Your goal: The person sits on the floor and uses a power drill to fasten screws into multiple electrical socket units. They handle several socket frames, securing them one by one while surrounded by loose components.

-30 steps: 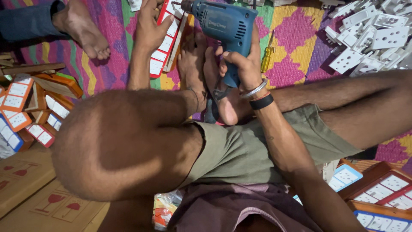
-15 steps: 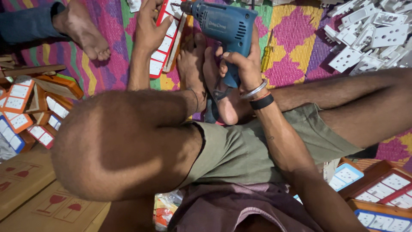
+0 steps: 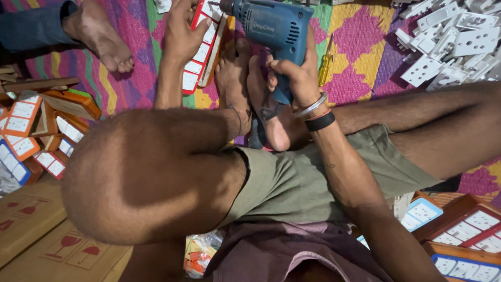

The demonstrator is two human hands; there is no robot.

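Note:
My right hand (image 3: 297, 73) grips the handle of a blue electric drill (image 3: 274, 28), whose nose points left toward a long red-framed switch board (image 3: 201, 47) with white plates. My left hand (image 3: 182, 34) presses flat on that board and holds it against the mat. My bare feet (image 3: 250, 89) rest beside the board, under the drill. My raised left knee (image 3: 146, 172) fills the middle of the view and hides part of the forearm. A metal bangle and a black band sit on my right wrist.
Another person's bare foot (image 3: 102, 36) and blue sleeve lie top left. Orange and red switch boards (image 3: 36, 130) pile at the left, white socket plates (image 3: 449, 42) top right, more boards (image 3: 464, 230) bottom right. A yellow screwdriver (image 3: 324, 65) lies on the patterned mat. Cardboard boxes (image 3: 47, 235) sit bottom left.
The drill and my right hand have shifted slightly; my left hand stays on the board. Nothing was picked up or let go.

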